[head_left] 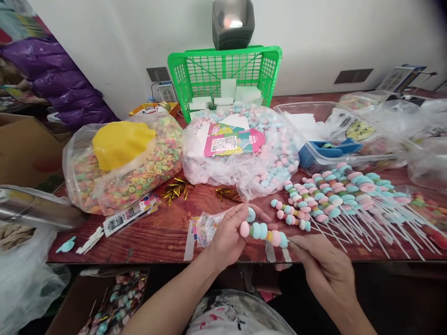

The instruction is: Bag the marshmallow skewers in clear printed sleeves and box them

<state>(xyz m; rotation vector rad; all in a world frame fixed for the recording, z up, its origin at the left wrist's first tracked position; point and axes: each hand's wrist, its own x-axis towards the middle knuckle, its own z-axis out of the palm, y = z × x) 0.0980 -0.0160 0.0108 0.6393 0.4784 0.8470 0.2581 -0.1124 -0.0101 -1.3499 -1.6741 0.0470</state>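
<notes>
Pink and blue puffs on a skewer [265,232] spanned my hands above the reddish table [171,225]: my right hand [324,265] pinched one end; my left hand [228,235], palm up, curled around a pale-blue puff [251,214]. Beyond, a clear plastic bag [223,172] held similar puffs [279,151], a second bag [77,151] coloured rings [136,184]; a green plastic basket [277,55] held white boxes [228,87]. Print on a pink card [232,145] was illegible.

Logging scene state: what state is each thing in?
Candy skewer: part-covered with candies
Right hand: closed on skewer's end
Left hand: curled near skewer's pink end; grip unclear
Other skewers: threaded, piled
Marshmallow bag: bulging; opening unclear
Ring-candy bag: well filled; opening unclear
Green basket: upright, white boxes inside
</notes>
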